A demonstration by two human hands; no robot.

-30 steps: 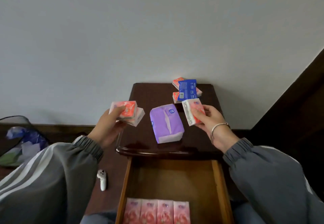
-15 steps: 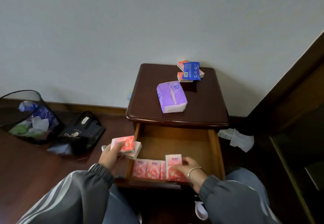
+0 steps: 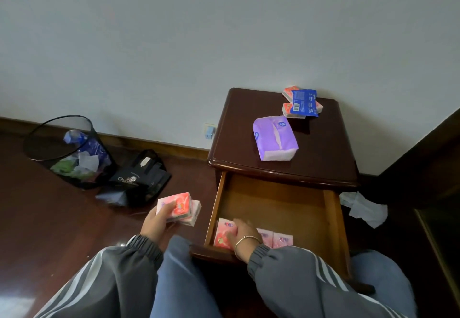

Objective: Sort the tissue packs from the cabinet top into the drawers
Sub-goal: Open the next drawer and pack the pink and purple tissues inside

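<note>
The right hand (image 3: 242,230) reaches into the open drawer (image 3: 273,200) and grips a pink pack (image 3: 224,234), fingers curled over it, at the drawer's 7 o'clock corner. The pack stands on edge against the left wall, in line with the row (image 3: 282,239) of like packs that runs along the front wall toward 3 o'clock. Upright storage is judged to fit more packs per row, and it leaves the drawer floor toward 12 o'clock bare. The left hand (image 3: 156,220) is clamped on two stacked packs (image 3: 183,205), held outside the drawer at its 9 o'clock side. This position appears to stage them for the next placement without obstructing the right hand. On the cabinet top (image 3: 323,153), at 12 o'clock from the drawer, a purple pack (image 3: 275,141) lies flat near the centre. At its 1 o'clock, near the wall, a blue pack (image 3: 304,103) lies across red packs (image 3: 288,91). These are unsorted. The step in hand is judged to be seating: release is due once the pink pack sits flush with the row. The larger purple pack probably belongs elsewhere, but no other drawer is visible.
</note>
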